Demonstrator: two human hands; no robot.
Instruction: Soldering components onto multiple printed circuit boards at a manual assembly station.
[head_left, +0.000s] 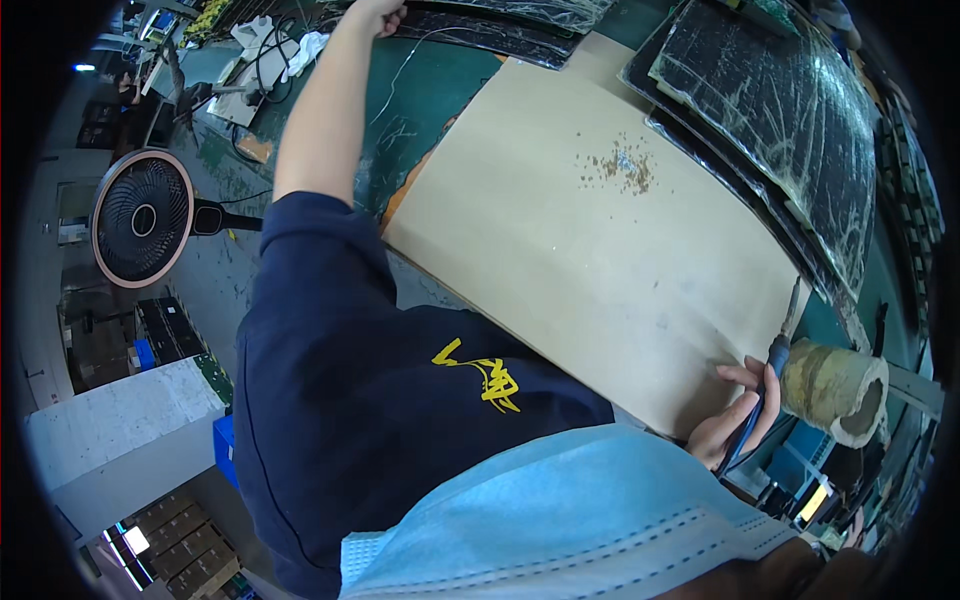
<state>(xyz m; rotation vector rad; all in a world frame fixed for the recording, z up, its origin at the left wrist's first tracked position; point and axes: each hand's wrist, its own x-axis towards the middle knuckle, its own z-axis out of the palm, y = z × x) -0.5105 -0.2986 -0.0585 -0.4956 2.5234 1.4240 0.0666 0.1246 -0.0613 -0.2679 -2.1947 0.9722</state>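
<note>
My left arm stretches to the far side of the bench. At its end my left hand [380, 14] is partly cut off by the picture's upper edge. Its fingers look curled in beside a black, plastic-wrapped sheet [490, 36], and what they may hold is hidden. A thin pale wire [404, 72] loops near that sheet. At the near right my right hand [738, 412] grips a soldering iron [779, 350] by its blue handle. The iron's tip points away from me, over the edge of a tan board [560, 260]. Brown crumbs [628, 168] lie scattered on the board.
Scratched black sheets [765, 90] are stacked at the far right. A thick yellowish cylinder [835, 392] lies right of the iron. A black fan [143, 218] stands at the left. Cables and a white cloth [305, 52] lie on the green bench at the far left.
</note>
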